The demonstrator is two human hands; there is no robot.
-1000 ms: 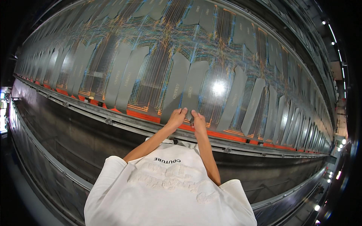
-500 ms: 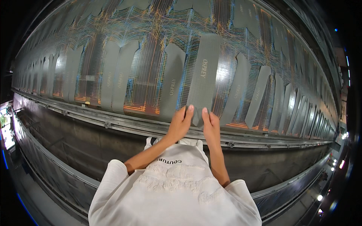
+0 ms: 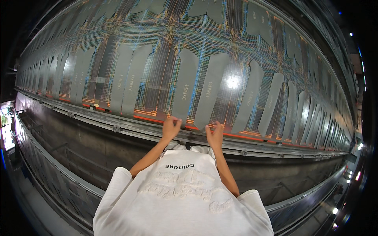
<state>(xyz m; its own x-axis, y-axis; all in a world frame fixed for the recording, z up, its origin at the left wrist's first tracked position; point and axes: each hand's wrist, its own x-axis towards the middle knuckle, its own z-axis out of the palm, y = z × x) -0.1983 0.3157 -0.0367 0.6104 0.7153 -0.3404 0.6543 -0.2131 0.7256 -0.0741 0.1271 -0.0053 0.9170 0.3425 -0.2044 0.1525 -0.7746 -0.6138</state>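
Two long grey-green fabric panels lie side by side before me: a left panel (image 3: 186,80) and a right panel (image 3: 214,76). Both are flat on a dark table marked with dense coloured lines, and each bears pale printing. My left hand (image 3: 172,128) hovers by the near end of the left panel, fingers loosely bent and apart, holding nothing that I can see. My right hand (image 3: 215,135) is open at the near end of the right panel. Its thumb is close to that panel's corner; whether it touches cannot be made out.
More grey-green panels (image 3: 125,78) run in rows along both sides of the long table (image 3: 161,78). A metal rail (image 3: 138,131) with small knobs edges its near side. Behind me stretches a sunken trough (image 3: 78,137) with another railing. Bright lamps stand at the right.
The panel that both hands held by its near end has come down flat onto the table. My hands have let go, moved apart and drawn slightly back.
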